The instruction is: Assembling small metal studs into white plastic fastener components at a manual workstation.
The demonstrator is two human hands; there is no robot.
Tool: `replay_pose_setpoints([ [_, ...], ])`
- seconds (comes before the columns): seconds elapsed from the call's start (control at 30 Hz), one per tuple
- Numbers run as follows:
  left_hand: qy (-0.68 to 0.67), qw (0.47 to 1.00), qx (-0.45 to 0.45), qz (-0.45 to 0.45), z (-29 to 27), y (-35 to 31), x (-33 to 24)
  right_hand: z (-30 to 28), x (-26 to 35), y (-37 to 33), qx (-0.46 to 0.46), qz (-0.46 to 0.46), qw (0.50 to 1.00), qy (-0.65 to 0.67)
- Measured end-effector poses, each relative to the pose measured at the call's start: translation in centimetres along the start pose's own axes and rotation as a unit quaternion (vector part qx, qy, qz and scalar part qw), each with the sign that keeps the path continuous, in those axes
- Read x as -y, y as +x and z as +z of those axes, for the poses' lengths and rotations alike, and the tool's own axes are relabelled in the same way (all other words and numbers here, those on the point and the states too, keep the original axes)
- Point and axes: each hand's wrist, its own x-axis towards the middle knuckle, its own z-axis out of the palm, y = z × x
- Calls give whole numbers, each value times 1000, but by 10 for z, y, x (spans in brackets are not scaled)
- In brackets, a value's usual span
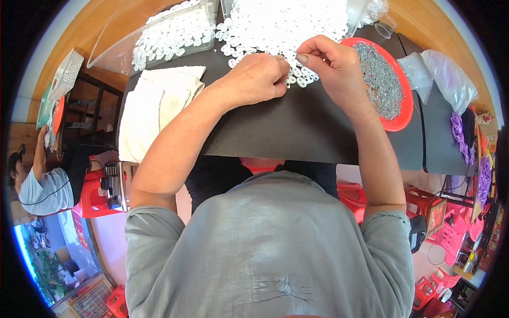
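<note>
Both my hands are raised close together over the dark table (286, 127), at the near edge of a heap of small white oval plastic pieces with holes (286, 26). My left hand (260, 77) is closed, its fingers curled; whatever it holds is hidden. Just to its right, the thumb and forefinger of my right hand (334, 61) are pinched together, and anything between them is too small to make out. Beside my right wrist lies a red oval tray (404, 103) filled with thin grey metal pins or nails (379, 79).
A clear plastic bin (114, 55) with more white pieces stands at the far left. Folded cream cloth (154, 108) lies left of my forearm. Clear plastic bags (450, 79) and purple cord (457, 135) are on the right. Another person (47, 185) sits at far left.
</note>
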Motion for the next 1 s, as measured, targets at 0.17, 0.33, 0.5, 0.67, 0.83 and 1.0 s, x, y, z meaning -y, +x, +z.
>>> replay_pose_setpoints([
  [0.17, -108, 993, 25, -46, -2, 2, -2, 1, -1, 1, -6, 25, 999, 39],
  [0.33, -296, 950, -47, -89, 0, 4, 2, -3, 1, 2, -17, 88, 993, 77],
  [0.5, -475, 860, -107, -154, -11, 4, -2, -6, 3, 3, 22, 184, 951, 249],
  [0.67, -545, 813, -136, -153, -10, 5, -3, 0, 7, 2, 41, 176, 935, 306],
  [0.83, -563, 800, -140, -156, -8, 5, -2, 3, 8, 2, 45, 158, 933, 320],
  [1.0, -440, 865, -189, -146, -2, 4, -9, 6, 5, 2, 14, 171, 937, 305],
])
